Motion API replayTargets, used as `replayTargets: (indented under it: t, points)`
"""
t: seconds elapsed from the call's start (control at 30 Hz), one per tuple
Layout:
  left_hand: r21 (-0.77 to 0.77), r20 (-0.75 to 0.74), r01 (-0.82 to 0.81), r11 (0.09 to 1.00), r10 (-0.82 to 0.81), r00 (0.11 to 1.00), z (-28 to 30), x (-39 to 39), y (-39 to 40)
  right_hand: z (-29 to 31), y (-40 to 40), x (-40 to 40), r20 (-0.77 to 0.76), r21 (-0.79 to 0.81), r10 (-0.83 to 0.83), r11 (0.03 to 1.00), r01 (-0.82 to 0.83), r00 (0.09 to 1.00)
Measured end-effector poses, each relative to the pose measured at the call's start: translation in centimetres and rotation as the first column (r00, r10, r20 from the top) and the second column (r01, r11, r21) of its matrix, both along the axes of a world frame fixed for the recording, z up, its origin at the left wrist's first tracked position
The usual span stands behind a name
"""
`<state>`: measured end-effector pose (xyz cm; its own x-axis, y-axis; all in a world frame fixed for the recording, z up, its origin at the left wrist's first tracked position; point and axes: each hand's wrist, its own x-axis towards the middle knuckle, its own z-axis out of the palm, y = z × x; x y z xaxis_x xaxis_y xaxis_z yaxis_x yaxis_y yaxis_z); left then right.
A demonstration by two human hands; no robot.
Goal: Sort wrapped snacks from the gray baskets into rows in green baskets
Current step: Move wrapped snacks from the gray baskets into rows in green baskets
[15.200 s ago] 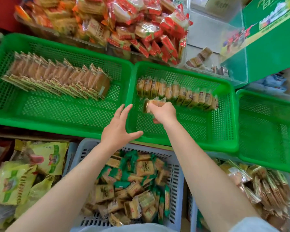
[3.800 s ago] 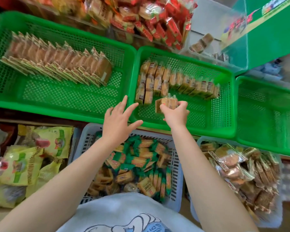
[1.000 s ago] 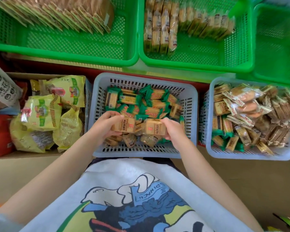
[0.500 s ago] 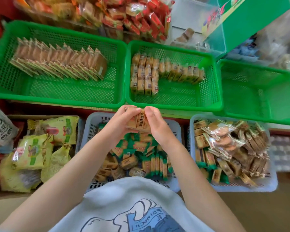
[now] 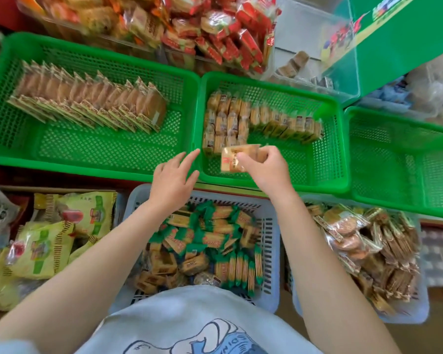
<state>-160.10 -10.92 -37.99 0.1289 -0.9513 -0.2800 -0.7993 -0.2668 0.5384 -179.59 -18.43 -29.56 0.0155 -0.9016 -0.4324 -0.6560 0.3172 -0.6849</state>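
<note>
Over the middle green basket (image 5: 327, 175), right hand (image 5: 266, 169) pinches tan wrapped snacks (image 5: 234, 160).

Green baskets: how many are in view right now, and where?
3. The left basket holds a row of flat packs, the middle basket holds small packs under the right hand, and the right basket is cut off by the frame edge.

Shop stockroom: green baskets (image 5: 92, 162) of rowed snacks, bulk red-wrapped packets (image 5: 215, 34) heaped behind.

Left hand (image 5: 173, 181) spread, right hand (image 5: 265, 167) pinching.
</note>
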Motion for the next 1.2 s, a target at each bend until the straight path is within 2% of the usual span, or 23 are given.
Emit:
replayTargets:
  t: [0.07, 0.17, 0.3, 0.47, 0.6, 0.67, 0.77, 0.83, 0.9, 0.97, 1.07, 1.13, 1.2]
  points:
    - [-0.020, 0.075, 0.062, 0.998, -0.060, 0.995, -0.7, 0.4, -0.1, -1.5, -0.9, 2.2, -0.162, 0.044, 0.063, 0.997, -0.057, 0.985]
    - [-0.020, 0.084, 0.078, 0.997, -0.076, 0.994, -1.1, 0.7, -0.1, -4.1, -1.8, 4.7, -0.352, 0.090, 0.128, 0.991, -0.103, 0.927]
    - [-0.017, 0.081, 0.058, 0.998, -0.056, 0.995, -1.1, 0.5, -0.1, -5.7, -2.5, 6.2, -0.317, 0.248, 0.237, 0.955, -0.161, 0.918]
    - [0.002, 0.107, 0.067, 0.998, -0.067, 0.992, -1.4, 0.6, -0.3, -6.9, -3.0, 6.0, -0.390, 0.238, 0.243, 0.959, -0.157, 0.888]
    - [0.015, 0.105, 0.072, 0.997, -0.073, 0.992, -1.3, 0.6, -0.2, -6.4, -3.3, 5.5, -0.364, 0.237, 0.243, 0.958, -0.163, 0.899]
    - [0.025, 0.067, 0.072, 0.997, -0.074, 0.995, -1.1, 0.7, -0.3, -5.5, -2.5, 4.8, -0.317, 0.132, 0.175, 0.981, -0.140, 0.932]
    - [0.005, -0.127, 0.029, 1.000, -0.028, 0.991, 0.1, 1.1, -0.1, -3.3, 0.5, 3.7, -0.090, -0.065, 0.063, 0.995, -0.069, 0.994]
    - [-0.108, -0.190, -0.089, 0.990, 0.067, 0.979, 1.3, 1.6, 1.4, -2.2, 2.9, 2.9, 0.034, -0.060, 0.077, 0.995, -0.075, 0.996]
    - [-0.193, -0.175, -0.201, 0.960, 0.168, 0.970, 2.4, 2.0, 3.9, -2.3, 5.1, 2.0, 0.065, 0.044, 0.124, 0.991, -0.127, 0.990]
    - [-0.071, -0.217, -0.255, 0.964, 0.235, 0.947, 1.9, 2.2, 7.0, -4.4, 7.4, 1.1, 0.010, 0.194, 0.189, 0.963, -0.187, 0.982]
    - [0.329, -0.241, -0.198, 0.923, 0.285, 0.928, -1.7, 2.3, 11.7, -9.2, 10.9, 0.1, -0.087, 0.401, 0.271, 0.890, -0.216, 0.959]
    - [0.469, -0.231, -0.163, 0.868, 0.299, 0.926, -4.1, 2.2, 15.0, -12.6, 13.0, 0.1, -0.088, 0.488, 0.347, 0.832, -0.263, 0.934]
    - [0.546, -0.229, -0.154, 0.823, 0.324, 0.918, -5.9, 1.9, 17.6, -15.5, 15.1, 0.3, -0.087, 0.538, 0.434, 0.778, -0.324, 0.897]
